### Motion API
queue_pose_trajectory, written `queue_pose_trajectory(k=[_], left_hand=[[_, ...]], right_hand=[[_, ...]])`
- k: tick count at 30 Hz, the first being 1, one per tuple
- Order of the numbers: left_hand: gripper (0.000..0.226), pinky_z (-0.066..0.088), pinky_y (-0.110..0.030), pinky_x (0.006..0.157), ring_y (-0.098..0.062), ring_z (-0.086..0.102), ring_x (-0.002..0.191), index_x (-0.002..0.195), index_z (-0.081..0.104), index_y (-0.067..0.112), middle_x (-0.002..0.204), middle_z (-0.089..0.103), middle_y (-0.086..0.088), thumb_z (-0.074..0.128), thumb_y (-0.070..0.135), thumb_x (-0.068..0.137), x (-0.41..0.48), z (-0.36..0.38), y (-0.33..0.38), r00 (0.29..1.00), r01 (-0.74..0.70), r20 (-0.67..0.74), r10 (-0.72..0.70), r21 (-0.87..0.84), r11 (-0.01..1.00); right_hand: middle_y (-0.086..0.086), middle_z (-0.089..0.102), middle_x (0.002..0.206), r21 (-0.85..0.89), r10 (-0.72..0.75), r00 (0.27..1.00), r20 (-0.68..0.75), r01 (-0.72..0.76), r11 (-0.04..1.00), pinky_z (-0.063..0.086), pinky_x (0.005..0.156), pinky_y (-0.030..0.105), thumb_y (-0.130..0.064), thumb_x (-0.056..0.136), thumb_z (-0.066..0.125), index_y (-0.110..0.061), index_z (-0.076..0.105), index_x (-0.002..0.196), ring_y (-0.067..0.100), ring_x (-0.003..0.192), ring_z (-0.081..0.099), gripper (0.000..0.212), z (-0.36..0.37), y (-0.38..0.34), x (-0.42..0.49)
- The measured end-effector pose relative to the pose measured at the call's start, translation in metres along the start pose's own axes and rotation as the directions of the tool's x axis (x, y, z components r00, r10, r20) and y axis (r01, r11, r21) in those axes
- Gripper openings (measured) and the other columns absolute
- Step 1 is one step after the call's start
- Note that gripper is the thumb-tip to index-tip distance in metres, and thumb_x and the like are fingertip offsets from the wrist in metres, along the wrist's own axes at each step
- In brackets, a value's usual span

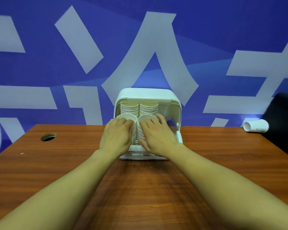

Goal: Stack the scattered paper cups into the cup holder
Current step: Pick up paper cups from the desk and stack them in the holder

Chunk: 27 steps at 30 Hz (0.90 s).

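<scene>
A white plastic cup holder (146, 95) is placed on a brown wooden table (140, 188), at its far edge, in front of a blue wall (40, 63) with large white shapes. The front of the holder is open, and two rows of stacked white paper cups are seen inside it, side by side. The left stack (129, 107) and the right stack (148, 107) run from the back of the holder toward the person, and the open mouth of the front cup is shown at the near end of each.

The left hand (117, 136) is laid on the near end of the left stack, palm down, with the fingers loosely bent over the cups; nothing is clasped by it. The right hand (156, 138) is laid in the same way on the right stack, with the fingers spread and nearly straight, touching the rim of the front cup. The two hands are close together but are not touching.

One single paper cup (256, 126) is seen lying on its side at the far right of the table, well apart from the holder, just beside a black object (283, 123). A round cable hole (48, 136) is cut in the table at the left.
</scene>
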<state>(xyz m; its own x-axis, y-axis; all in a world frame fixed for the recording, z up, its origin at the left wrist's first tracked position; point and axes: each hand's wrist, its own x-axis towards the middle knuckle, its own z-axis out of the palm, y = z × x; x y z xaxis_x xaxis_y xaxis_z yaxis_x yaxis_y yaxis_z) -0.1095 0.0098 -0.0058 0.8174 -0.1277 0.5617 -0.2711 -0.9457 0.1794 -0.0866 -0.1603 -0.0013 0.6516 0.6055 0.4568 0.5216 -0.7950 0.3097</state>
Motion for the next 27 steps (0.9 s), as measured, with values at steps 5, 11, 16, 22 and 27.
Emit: queue_pose_trajectory(k=[5, 11, 16, 22, 27], left_hand=[[0.026, 0.043, -0.04, 0.089, -0.027, 0.055, 0.106, 0.114, 0.064, 0.016, 0.112, 0.062, -0.002, 0.061, 0.023, 0.089, -0.014, -0.011, 0.022, 0.978, -0.031, -0.206, 0.021, -0.045, 0.999], [0.021, 0.043, -0.038, 0.079, -0.024, 0.054, 0.09, 0.101, 0.066, 0.018, 0.096, 0.06, 0.0, 0.062, 0.02, 0.081, -0.036, 0.002, 0.082, 0.955, -0.191, -0.26, 0.145, -0.16, 0.968], [0.021, 0.044, -0.038, 0.075, -0.023, 0.055, 0.089, 0.103, 0.065, 0.021, 0.097, 0.06, 0.002, 0.059, 0.024, 0.083, -0.038, 0.034, 0.14, 0.96, -0.265, -0.167, 0.226, -0.266, 0.927], [0.024, 0.046, -0.038, 0.08, -0.019, 0.054, 0.093, 0.108, 0.061, 0.027, 0.105, 0.056, 0.007, 0.053, 0.031, 0.086, -0.023, 0.084, 0.213, 0.969, -0.23, -0.001, 0.249, -0.383, 0.895], [0.026, 0.045, -0.035, 0.086, -0.017, 0.053, 0.098, 0.114, 0.058, 0.03, 0.113, 0.054, 0.011, 0.052, 0.033, 0.088, -0.006, 0.124, 0.258, 0.958, -0.223, 0.059, 0.279, -0.454, 0.862]], right_hand=[[0.006, 0.057, 0.109, 0.042, 0.047, 0.987, -0.152, -0.041, 0.998, 0.03, 0.108, 0.046, -0.04, 0.083, 0.055, -0.012, 0.055, 0.113, 0.028, 0.104, 0.052, 0.042, -0.014, 0.001, -0.017], [0.008, 0.059, 0.107, 0.173, 0.102, 0.954, -0.283, -0.054, 0.984, 0.039, 0.1, 0.042, -0.025, 0.083, 0.06, -0.008, 0.061, 0.109, 0.029, 0.102, 0.054, 0.031, -0.011, 0.022, -0.078], [0.007, 0.058, 0.1, 0.223, 0.252, 0.94, -0.232, -0.2, 0.954, 0.046, 0.085, 0.04, -0.019, 0.081, 0.062, -0.007, 0.06, 0.101, 0.03, 0.095, 0.056, 0.023, -0.013, 0.061, -0.134], [0.002, 0.056, 0.106, 0.174, 0.484, 0.873, -0.067, -0.467, 0.867, 0.046, 0.081, 0.037, -0.024, 0.081, 0.065, -0.011, 0.057, 0.112, 0.024, 0.096, 0.053, 0.034, -0.019, 0.122, -0.19], [0.002, 0.053, 0.114, 0.16, 0.722, 0.69, 0.044, -0.719, 0.677, 0.045, 0.091, 0.04, -0.03, 0.086, 0.063, -0.015, 0.052, 0.119, 0.024, 0.106, 0.05, 0.038, -0.003, 0.185, -0.222]])
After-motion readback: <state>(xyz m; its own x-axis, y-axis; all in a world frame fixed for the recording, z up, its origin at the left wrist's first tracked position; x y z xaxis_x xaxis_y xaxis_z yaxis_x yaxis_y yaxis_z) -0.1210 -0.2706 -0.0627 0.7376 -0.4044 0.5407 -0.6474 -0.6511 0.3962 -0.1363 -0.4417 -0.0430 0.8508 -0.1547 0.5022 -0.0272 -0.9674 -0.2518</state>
